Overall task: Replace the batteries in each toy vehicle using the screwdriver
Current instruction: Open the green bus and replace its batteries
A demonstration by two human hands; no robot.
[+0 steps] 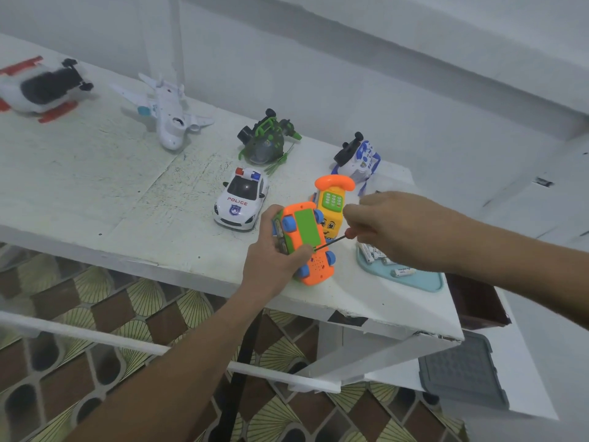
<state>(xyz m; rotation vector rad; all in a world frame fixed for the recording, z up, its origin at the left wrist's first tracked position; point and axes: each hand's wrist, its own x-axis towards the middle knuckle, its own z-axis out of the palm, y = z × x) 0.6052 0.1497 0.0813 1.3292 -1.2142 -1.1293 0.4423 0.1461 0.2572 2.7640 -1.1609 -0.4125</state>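
My left hand (274, 253) grips an orange toy car (307, 244) turned underside up, showing its green battery cover and blue wheels, at the white table's front edge. My right hand (392, 228) holds a small screwdriver (334, 241) by its red handle; the thin shaft slants down-left and its tip touches the car's underside at the edge of the green cover. Behind the car stands a yellow toy phone car (331, 202) with an orange handset. Loose batteries (403, 272) lie in a light blue tray (424, 280) under my right wrist.
On the white table (95, 186) stand a police car (240, 199), a green helicopter (266, 140), a blue-white vehicle (358, 159), a white airplane (167, 110) and a red-white helicopter (38, 87). A grey crate (465, 371) sits low right. The wall runs close behind.
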